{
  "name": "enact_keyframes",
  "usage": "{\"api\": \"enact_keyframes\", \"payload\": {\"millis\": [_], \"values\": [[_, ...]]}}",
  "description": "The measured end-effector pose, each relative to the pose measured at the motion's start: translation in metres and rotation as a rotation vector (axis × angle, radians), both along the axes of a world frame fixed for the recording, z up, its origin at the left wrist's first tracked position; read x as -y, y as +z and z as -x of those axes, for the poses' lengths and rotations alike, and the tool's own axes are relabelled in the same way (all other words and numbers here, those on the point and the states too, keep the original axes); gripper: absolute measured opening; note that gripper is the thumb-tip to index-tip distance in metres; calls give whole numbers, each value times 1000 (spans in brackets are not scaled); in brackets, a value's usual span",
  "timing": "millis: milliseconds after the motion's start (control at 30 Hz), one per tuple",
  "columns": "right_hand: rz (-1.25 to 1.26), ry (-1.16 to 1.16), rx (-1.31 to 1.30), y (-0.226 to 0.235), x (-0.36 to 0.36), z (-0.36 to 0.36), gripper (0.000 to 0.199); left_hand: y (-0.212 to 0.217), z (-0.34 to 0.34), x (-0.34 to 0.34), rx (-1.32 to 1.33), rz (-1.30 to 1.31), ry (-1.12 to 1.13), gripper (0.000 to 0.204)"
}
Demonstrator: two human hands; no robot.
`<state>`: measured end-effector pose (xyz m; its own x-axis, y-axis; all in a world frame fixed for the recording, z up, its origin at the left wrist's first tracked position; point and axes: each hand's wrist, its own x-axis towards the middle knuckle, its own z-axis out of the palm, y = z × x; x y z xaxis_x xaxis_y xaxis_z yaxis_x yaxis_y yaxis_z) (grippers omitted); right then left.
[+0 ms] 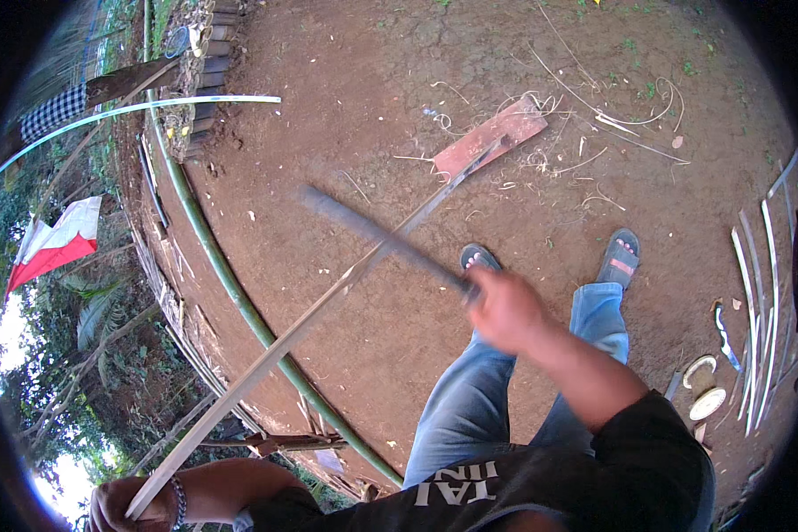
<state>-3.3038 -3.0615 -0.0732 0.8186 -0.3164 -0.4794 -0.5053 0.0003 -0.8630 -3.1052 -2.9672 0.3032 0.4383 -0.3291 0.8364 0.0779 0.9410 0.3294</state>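
Note:
At the lower left, my left hand (113, 505) is closed round the near end of a long split bamboo strip (284, 337). The strip slants away to the upper right, and its far end rests on or just above a reddish flat slab (492, 137) on the ground. My right hand (505, 310), near the middle and smeared by motion, grips a machete (350, 217) by its handle. The dark blade points up and left and crosses the strip in this view. Whether blade and strip touch, I cannot tell. Where they cross, the strip's surface looks nicked.
Thin shavings (541, 160) lie round the slab. A green bamboo pole (213, 248) stretches along the left. Pale strips (762, 310), a blue-and-white handled object (727, 337) and a round pale disc (708, 403) lie at right. My sandalled feet (619, 257) stand on bare soil.

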Motion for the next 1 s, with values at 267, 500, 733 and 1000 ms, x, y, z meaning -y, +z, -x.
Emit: {"api": "enact_keyframes", "payload": {"millis": [267,500,733,1000], "values": [[-74,-30,240,67,-20,-2,27,13,-1,-12,145,-52,81,24],[-3,-38,32,28,2,14,31,23,-12,-38,51,-66,2,24],[-156,-193,-186,-65,3,3,27,1,1,9,55,57,5,26],[-12,-103,-18,-47,2,-5,28,0,-4,21,49,-29,-13,27]]}}
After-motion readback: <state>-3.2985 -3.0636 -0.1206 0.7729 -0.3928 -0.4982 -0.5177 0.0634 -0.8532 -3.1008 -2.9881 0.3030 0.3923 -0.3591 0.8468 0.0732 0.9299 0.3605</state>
